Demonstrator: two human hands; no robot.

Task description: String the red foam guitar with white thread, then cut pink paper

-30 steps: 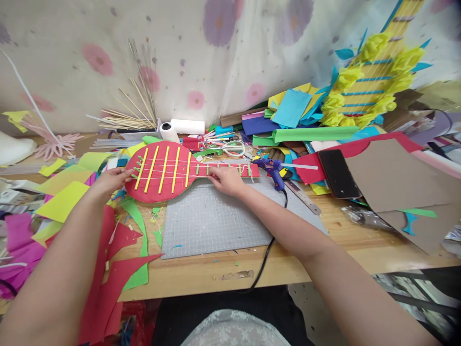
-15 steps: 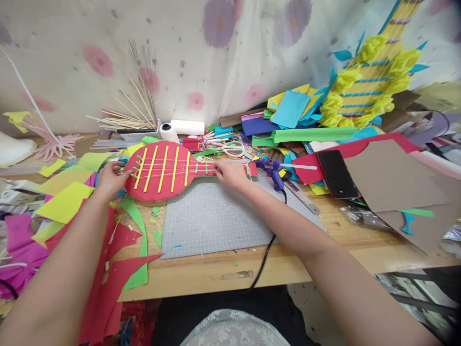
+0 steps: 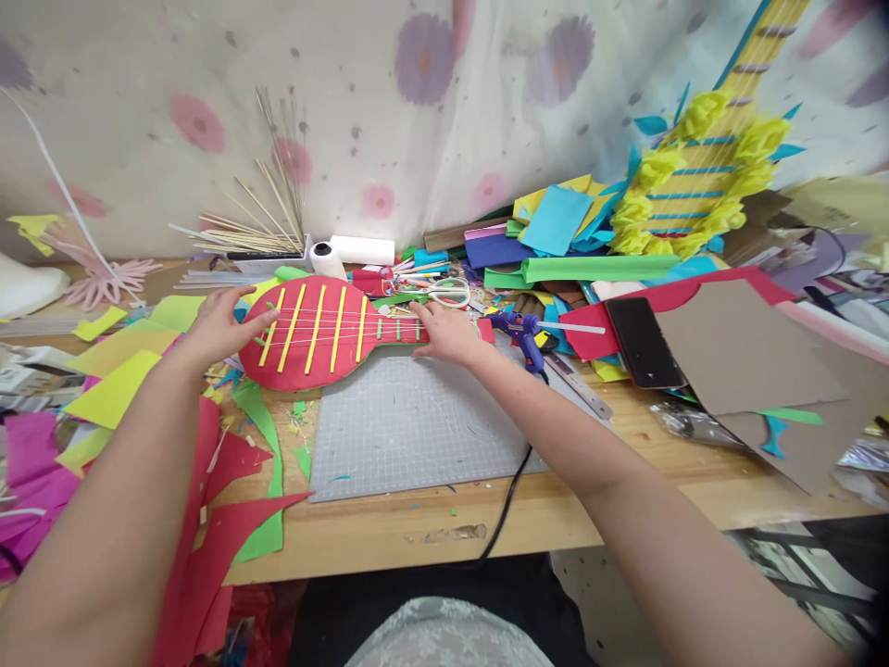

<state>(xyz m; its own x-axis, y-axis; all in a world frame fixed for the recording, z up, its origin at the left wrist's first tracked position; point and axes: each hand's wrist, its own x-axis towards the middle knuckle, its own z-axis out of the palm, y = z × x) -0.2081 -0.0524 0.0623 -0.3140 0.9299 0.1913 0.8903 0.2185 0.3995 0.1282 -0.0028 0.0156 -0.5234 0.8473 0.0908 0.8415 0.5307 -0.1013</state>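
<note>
A red paper lute [image 3: 295, 357] with yellow strips, green pegs and white strings lies flat, its round body to the left and its neck pointing right. My left hand [image 3: 226, 324] is at the left end of the body, fingers apart, thumb reaching over the strings. Across the neck rests my right hand [image 3: 448, 332], with its fingers spread and touching or just above it. A grey cutting mat [image 3: 417, 426] lies under the neck. Close to the neck's right end is a purple glue gun [image 3: 522, 333] with a white glue stick in it.
Scissors [image 3: 451, 293], a metal ruler [image 3: 580, 386] and a black phone [image 3: 645, 341] lie around the mat. Red scraps [image 3: 236, 523] and yellow sheets [image 3: 115, 389] cover the left. A yellow paper guitar [image 3: 694, 181] leans at the back right. The glue gun's cord [image 3: 510, 505] crosses the front edge.
My left hand has lifted and shifted right over the body's edge, its fingers opening. The right hand's fingers have spread from a closed grip on the neck. The lute has barely moved.
</note>
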